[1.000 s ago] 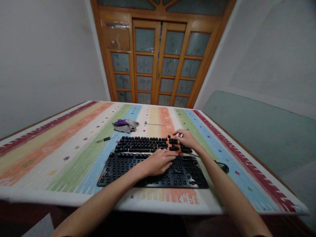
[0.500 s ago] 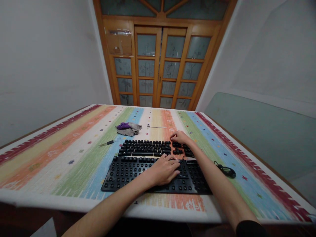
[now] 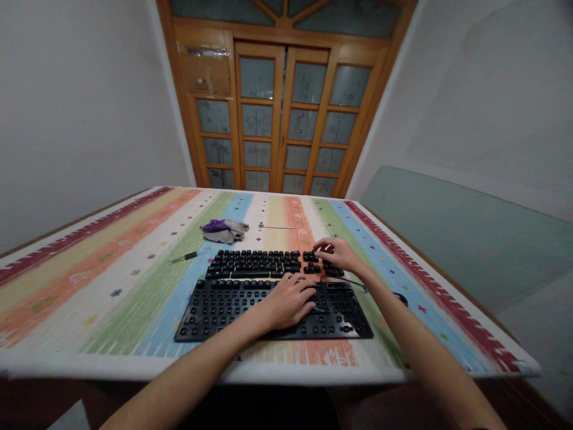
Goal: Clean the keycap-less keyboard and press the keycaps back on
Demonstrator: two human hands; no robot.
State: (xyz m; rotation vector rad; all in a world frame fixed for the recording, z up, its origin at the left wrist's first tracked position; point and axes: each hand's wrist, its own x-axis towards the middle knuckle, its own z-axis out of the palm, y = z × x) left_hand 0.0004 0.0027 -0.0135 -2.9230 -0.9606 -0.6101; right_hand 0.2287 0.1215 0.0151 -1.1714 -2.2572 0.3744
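Note:
A black keyboard (image 3: 210, 310) lies near the table's front edge, with most of its keycaps off and bare switches showing. A row of keycaps remains along its top left. My left hand (image 3: 290, 301) rests on the keyboard right of its middle, fingers stretched out flat. Loose black keycaps (image 3: 255, 263) are laid out in keyboard order just behind it. My right hand (image 3: 338, 254) is over the right-hand groups of loose keycaps, fingers bent and fingertips close together at them. Whatever is between those fingertips is too small to make out.
A grey and purple cloth (image 3: 225, 230) lies behind the keycaps. A thin metal rod (image 3: 277, 227) is right of it. A small dark-handled tool (image 3: 190, 255) lies to the left. The keyboard cable (image 3: 400, 297) is partly hidden by my right forearm. A striped tablecloth (image 3: 134, 272) covers the table.
The view has shifted slightly. My right hand has moved a little right relative to the loose keycaps, over the right-hand groups. My left hand stays on the keyboard.

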